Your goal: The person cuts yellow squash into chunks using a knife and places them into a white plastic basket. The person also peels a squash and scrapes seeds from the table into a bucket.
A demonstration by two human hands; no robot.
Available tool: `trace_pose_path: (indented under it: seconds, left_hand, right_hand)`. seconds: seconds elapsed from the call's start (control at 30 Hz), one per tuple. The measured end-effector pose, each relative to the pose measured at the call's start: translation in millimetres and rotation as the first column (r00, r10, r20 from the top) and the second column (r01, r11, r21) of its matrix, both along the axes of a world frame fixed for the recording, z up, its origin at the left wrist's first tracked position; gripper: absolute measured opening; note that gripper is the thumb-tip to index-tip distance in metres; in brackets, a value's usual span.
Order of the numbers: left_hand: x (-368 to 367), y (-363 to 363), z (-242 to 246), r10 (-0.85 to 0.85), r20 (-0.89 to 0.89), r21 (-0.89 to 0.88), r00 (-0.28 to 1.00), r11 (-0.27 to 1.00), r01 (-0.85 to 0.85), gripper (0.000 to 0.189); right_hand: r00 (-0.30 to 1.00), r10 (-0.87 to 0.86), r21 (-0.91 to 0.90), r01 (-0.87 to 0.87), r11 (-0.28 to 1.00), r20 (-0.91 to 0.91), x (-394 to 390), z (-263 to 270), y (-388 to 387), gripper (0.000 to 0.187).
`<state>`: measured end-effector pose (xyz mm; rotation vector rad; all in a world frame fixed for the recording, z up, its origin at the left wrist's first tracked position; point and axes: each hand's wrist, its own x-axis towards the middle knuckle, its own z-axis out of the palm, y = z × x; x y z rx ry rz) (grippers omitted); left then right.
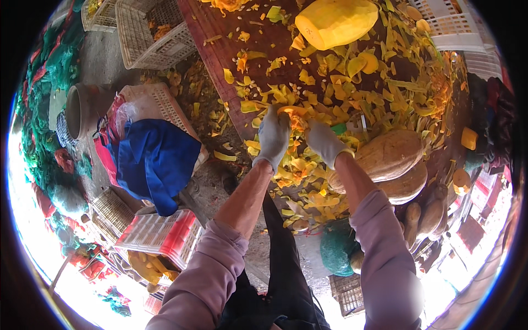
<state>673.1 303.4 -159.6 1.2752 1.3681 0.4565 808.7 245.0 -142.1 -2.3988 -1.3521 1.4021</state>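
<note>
My left hand [274, 131], in a whitish work glove, grips one end of a curved orange pumpkin piece [293, 110] over the near edge of a reddish-brown tabletop. Stringy pulp [298, 123] hangs between my hands. My right hand [325, 140], gloved too, is at the pulp's right side; its fingertips are partly hidden, so its hold is unclear. A peeler [363, 123] with what looks like a green handle [339, 128] lies right of it among yellow peelings [330, 84]. Unpeeled tan pumpkins [390, 154] rest beside my right wrist. A peeled yellow pumpkin [336, 22] lies at the far side.
Left of the table stand plastic crates [165, 49], a cylindrical container [78, 111] and a crate under a blue cloth [156, 156]. A red-and-white crate [161, 235] is lower left. A green mesh sack [339, 247] and more pumpkins [429, 218] are lower right.
</note>
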Motion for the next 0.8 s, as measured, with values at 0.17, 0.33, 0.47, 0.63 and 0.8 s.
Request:
trace_pose_path:
  seconds: [0.17, 0.33, 0.47, 0.63, 0.8]
  left_hand:
    - [-2.7, 1.0, -2.8, -0.072, -0.056, 0.021, 0.996, 0.997, 0.073, 0.026]
    - [-2.4, 0.1, -11.1, -0.049, -0.051, 0.011, 0.997, 0.999, 0.05, 0.027]
    - [-2.2, -0.9, -11.1, -0.054, -0.065, 0.028, 0.996, 0.998, 0.056, 0.026]
    - [-1.0, 2.9, -1.1, 0.034, 0.043, -0.095, 0.998, 0.995, -0.03, 0.026]
    - [-8.1, 14.9, -10.3, 0.047, -0.007, -0.224, 0.999, 0.973, -0.048, 0.033]
  right_hand:
    - [0.924, -0.262, -0.294, 0.178, 0.939, -0.278, 16.5, 1.5, 9.7, 0.035]
    - [0.94, -0.176, -0.237, 0.107, 0.966, -0.292, 16.2, 15.8, 14.1, 0.032]
    - [0.914, 0.381, -0.057, -0.376, 0.925, 0.141, 5.8, 27.2, 8.1, 0.023]
    - [0.707, 0.634, -0.092, -0.642, 0.761, 0.315, -2.5, 30.3, -2.4, 0.013]
    - [0.822, 0.505, -0.018, -0.519, 0.854, 0.262, -14.1, 42.6, -31.6, 0.016]
